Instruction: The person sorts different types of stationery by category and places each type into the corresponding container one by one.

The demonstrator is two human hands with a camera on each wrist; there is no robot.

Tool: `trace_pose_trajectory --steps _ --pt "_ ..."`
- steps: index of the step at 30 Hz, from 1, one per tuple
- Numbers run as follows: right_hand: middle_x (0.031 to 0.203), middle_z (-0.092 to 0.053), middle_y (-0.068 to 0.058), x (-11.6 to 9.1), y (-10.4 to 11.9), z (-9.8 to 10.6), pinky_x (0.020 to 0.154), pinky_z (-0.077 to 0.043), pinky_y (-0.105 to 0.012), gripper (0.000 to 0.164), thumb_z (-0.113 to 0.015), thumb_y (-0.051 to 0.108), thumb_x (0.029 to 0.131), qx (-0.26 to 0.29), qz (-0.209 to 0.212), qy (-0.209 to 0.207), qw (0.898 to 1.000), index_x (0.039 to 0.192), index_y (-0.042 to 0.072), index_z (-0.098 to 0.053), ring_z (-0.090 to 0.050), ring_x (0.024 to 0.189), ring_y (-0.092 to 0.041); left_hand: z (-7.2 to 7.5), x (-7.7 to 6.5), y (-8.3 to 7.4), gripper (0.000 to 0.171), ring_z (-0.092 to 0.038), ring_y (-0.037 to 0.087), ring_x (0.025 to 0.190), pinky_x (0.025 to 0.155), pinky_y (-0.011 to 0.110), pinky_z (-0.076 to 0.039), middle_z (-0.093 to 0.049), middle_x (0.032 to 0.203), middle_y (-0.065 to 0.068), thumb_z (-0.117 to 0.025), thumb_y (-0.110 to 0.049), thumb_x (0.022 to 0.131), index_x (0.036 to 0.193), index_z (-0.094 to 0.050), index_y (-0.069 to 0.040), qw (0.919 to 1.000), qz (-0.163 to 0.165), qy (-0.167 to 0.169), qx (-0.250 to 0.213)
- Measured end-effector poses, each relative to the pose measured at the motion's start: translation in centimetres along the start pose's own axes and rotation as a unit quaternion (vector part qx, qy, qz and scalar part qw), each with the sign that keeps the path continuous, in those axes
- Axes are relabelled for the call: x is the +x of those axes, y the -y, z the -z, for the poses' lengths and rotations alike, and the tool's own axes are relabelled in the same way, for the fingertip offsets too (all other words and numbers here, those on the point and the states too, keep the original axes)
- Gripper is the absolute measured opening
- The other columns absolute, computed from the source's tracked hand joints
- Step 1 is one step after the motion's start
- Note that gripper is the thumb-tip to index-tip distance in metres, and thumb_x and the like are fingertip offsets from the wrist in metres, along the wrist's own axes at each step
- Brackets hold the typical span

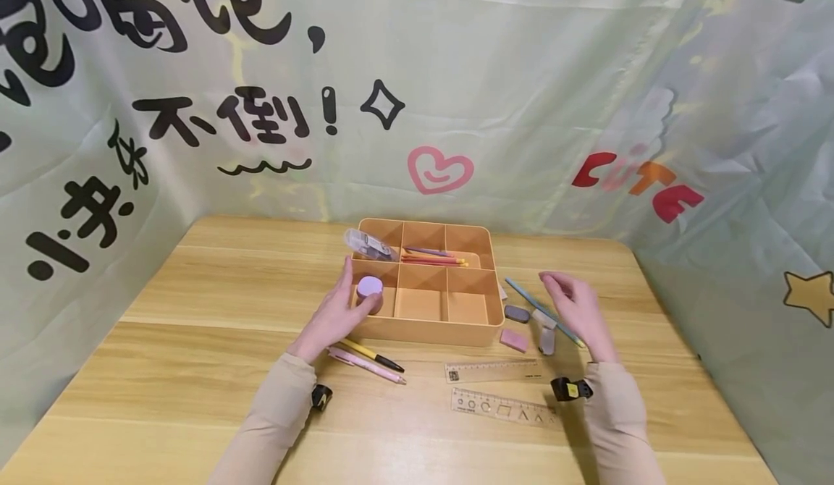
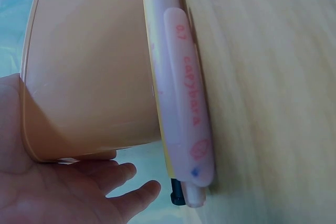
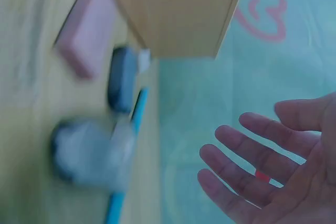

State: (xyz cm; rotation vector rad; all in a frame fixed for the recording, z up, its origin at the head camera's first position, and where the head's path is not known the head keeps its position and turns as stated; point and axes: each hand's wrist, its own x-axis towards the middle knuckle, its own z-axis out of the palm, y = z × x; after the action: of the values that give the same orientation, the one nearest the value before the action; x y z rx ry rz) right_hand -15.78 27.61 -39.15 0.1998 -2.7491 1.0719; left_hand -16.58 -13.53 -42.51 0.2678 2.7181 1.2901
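My left hand (image 1: 329, 318) grips the front-left corner of a tan compartment organizer (image 1: 417, 331). Its thumb reaches over the rim beside a purple-lidded round container (image 1: 370, 287) in the front-left compartment, and its fingers lie along the outer wall. Just below that hand are a pink pen (image 2: 181, 77) and a yellow pen with a black end (image 1: 371, 355). To the right of the organizer, my right hand (image 1: 576, 308) hovers empty, fingers loosely spread in the right wrist view. Beneath or near it are a blue pencil (image 1: 534, 301) and a small grey-and-clear object (image 3: 86, 150).
A dark grey block (image 1: 517, 314) and a pink eraser (image 1: 513, 340) lie right of the organizer. Two clear rulers (image 1: 504, 407) are in front. A clear-cased item (image 1: 370, 245) and several coloured pencils (image 1: 433, 259) occupy back compartments. Printed cloth (image 1: 521, 94) hangs behind the table.
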Motion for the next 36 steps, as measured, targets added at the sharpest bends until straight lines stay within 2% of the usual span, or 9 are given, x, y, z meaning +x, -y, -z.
trace_pose_trajectory --steps 4,7,10,13,17,22,28,36 --pt "0.128 -0.064 -0.033 -0.9 -1.9 0.7 0.095 -0.054 -0.056 0.043 -0.047 0.022 0.106 -0.012 -0.040 0.026 0.999 0.132 -0.010 -0.059 -0.062 0.115 -0.048 -0.1 0.0 0.0 0.101 -0.011 0.040 0.156 0.127 0.055 -0.015 0.007 0.169 0.018 -0.057 -0.046 0.100 0.160 0.014 -0.007 1.0000 0.002 0.001 0.000" --pt "0.122 -0.066 -0.033 -1.1 -3.2 0.9 0.085 -0.056 -0.043 0.039 -0.053 0.018 0.103 -0.026 -0.050 0.048 0.997 0.129 -0.010 -0.061 -0.065 0.106 -0.044 0.0 0.0 0.0 0.101 -0.012 0.040 0.156 0.127 0.055 -0.016 0.007 0.169 0.017 -0.057 -0.046 0.100 0.160 0.014 -0.007 1.0000 0.002 0.000 -0.003" --pt "0.112 -0.070 -0.031 -1.2 -4.4 1.0 0.075 -0.053 -0.030 0.034 -0.058 0.014 0.100 -0.034 -0.048 0.062 0.996 0.122 -0.011 -0.064 -0.067 0.094 -0.034 0.1 -0.1 0.0 0.100 -0.012 0.040 0.156 0.127 0.055 -0.016 0.008 0.169 0.016 -0.057 -0.046 0.100 0.160 0.014 -0.007 1.0000 0.001 -0.001 -0.003" --pt "0.105 -0.072 -0.028 -1.2 -5.2 1.2 0.071 -0.049 -0.025 0.029 -0.060 0.011 0.098 -0.036 -0.055 0.077 0.995 0.115 -0.011 -0.066 -0.065 0.087 -0.022 0.1 0.0 -0.1 0.100 -0.012 0.040 0.156 0.127 0.055 -0.016 0.007 0.169 0.017 -0.057 -0.044 0.100 0.160 0.014 -0.006 1.0000 -0.003 -0.001 -0.002" --pt "0.097 -0.072 -0.023 -1.6 -6.1 1.6 0.067 -0.046 -0.022 0.025 -0.063 0.011 0.097 -0.025 -0.077 0.108 0.991 0.109 -0.011 -0.067 -0.059 0.081 -0.011 0.0 0.0 -0.1 0.100 -0.012 0.040 0.156 0.127 0.055 -0.016 0.007 0.169 0.018 -0.058 -0.044 0.100 0.160 0.012 -0.004 1.0000 -0.006 -0.001 0.000" --pt "0.090 -0.069 -0.012 -2.2 -6.8 2.1 0.065 -0.045 -0.020 0.030 -0.068 0.015 0.094 -0.005 -0.099 0.144 0.985 0.110 -0.011 -0.066 -0.053 0.075 -0.003 -0.1 0.1 -0.1 0.100 -0.012 0.041 0.155 0.127 0.055 -0.016 0.006 0.169 0.019 -0.058 -0.044 0.100 0.160 0.011 -0.002 1.0000 -0.008 -0.003 0.002" --pt "0.089 -0.062 -0.005 -2.6 -7.0 2.4 0.063 -0.045 -0.020 0.036 -0.073 0.015 0.091 0.038 -0.134 0.172 0.975 0.114 -0.011 -0.063 -0.051 0.073 -0.004 0.0 0.0 -0.1 0.100 -0.012 0.041 0.156 0.127 0.055 -0.016 0.005 0.169 0.020 -0.058 -0.044 0.100 0.160 0.010 -0.002 0.9999 -0.011 -0.003 -0.002" --pt "0.082 -0.059 -0.004 -2.5 -7.1 2.3 0.061 -0.042 -0.020 0.029 -0.074 0.010 0.088 0.000 -0.114 0.170 0.979 0.104 -0.011 -0.065 -0.048 0.070 -0.006 0.0 0.0 0.0 0.101 -0.011 0.040 0.156 0.127 0.055 -0.016 0.006 0.169 0.020 -0.058 -0.046 0.100 0.160 0.011 -0.003 0.9999 -0.012 -0.002 -0.004"
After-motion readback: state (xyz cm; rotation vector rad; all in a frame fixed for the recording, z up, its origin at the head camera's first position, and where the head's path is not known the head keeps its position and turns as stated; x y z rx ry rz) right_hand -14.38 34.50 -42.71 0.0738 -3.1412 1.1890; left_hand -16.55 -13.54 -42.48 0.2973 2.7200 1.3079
